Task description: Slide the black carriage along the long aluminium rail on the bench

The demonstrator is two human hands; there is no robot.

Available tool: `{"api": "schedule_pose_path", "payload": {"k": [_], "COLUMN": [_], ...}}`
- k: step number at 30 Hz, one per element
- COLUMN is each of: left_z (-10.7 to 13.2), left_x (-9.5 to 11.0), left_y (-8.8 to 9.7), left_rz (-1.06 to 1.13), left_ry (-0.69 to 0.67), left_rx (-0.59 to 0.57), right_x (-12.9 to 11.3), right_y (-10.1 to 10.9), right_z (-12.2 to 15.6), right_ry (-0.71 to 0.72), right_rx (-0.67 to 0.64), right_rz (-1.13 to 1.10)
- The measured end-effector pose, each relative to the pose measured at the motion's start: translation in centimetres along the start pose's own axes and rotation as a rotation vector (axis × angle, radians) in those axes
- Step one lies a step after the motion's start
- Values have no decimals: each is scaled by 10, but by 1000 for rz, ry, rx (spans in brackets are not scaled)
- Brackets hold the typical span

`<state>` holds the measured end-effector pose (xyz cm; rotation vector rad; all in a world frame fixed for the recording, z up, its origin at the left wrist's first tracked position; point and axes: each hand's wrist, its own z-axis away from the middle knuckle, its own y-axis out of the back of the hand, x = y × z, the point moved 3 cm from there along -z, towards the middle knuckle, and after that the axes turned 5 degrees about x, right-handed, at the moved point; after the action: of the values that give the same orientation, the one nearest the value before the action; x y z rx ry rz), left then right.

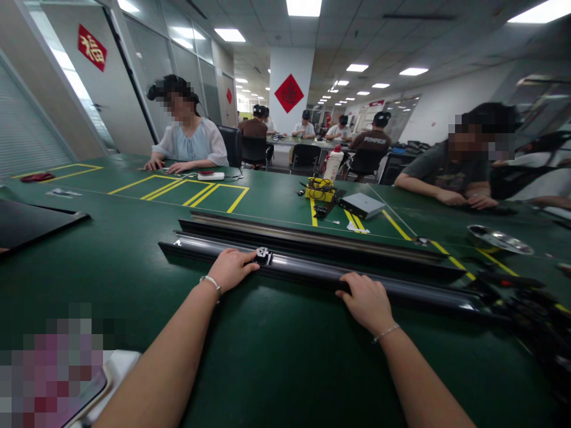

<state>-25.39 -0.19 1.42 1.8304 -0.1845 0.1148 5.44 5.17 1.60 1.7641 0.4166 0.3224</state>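
Observation:
A long black rail [312, 272] with a shiny channel lies across the green table [267, 356] in front of me. A second dark rail [312, 236] lies just behind it. My left hand [232, 268] rests on the near rail, fingers curled against a small silver and black slider piece [263, 256] that sits on it. My right hand [366, 300] grips the front edge of the same rail further right, fingers wrapped over it.
A metal bowl [497, 239] and dark tools [526, 297] lie at the right. A grey box [362, 205] and a yellow item [320, 189] sit mid-table. A black tray [31, 221] is at the left. Other people sit around the tables.

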Motion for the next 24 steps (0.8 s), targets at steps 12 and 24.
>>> {"api": "schedule_pose_path", "payload": {"k": [12, 24], "left_z": [0, 0], "left_x": [1, 2], "left_y": [0, 1], "left_rz": [-20, -18], "left_ry": [16, -6], "left_rx": [-5, 9], "right_x": [1, 1], "right_y": [-2, -1], "right_z": [0, 0], "right_ry": [9, 5], "right_rx": [26, 15], "right_rz": [1, -3]}}
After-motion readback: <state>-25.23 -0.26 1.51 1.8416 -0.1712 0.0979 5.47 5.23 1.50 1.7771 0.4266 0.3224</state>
